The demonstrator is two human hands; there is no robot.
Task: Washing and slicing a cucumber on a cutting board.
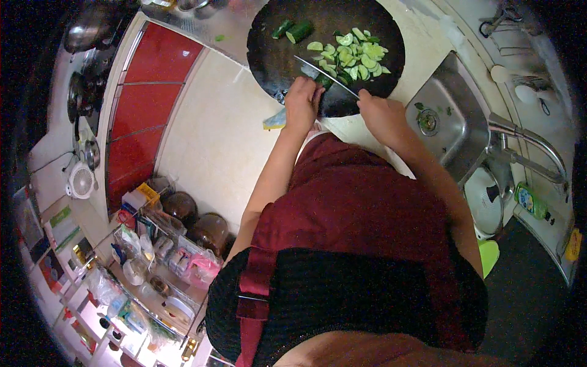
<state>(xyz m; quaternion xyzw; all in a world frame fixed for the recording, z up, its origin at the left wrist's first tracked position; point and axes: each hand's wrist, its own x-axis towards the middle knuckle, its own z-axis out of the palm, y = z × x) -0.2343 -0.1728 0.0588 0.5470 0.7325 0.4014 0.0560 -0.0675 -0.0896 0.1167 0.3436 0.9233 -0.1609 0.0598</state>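
My right hand [380,112] grips the handle of a kitchen knife [326,76], whose blade runs up and to the left over a round dark cutting board [270,59]. Under the blade lies a piece of cucumber [323,81], partly hidden by the knife. My left hand [302,103] has its bent fingertips on that cucumber, close to the blade. A heap of cucumber slices [357,56] spreads just beyond the knife. Two larger cucumber pieces, one of them a thick cut length [300,32], lie at the board's far left.
A steel sink [451,124] with green scraps around its drain sits to the right, beside a curved faucet [527,133]. A folded cloth [275,120] lies at the board's near left edge. Red cabinet doors [146,87] stand left; crowded shelves [156,275] are lower left.
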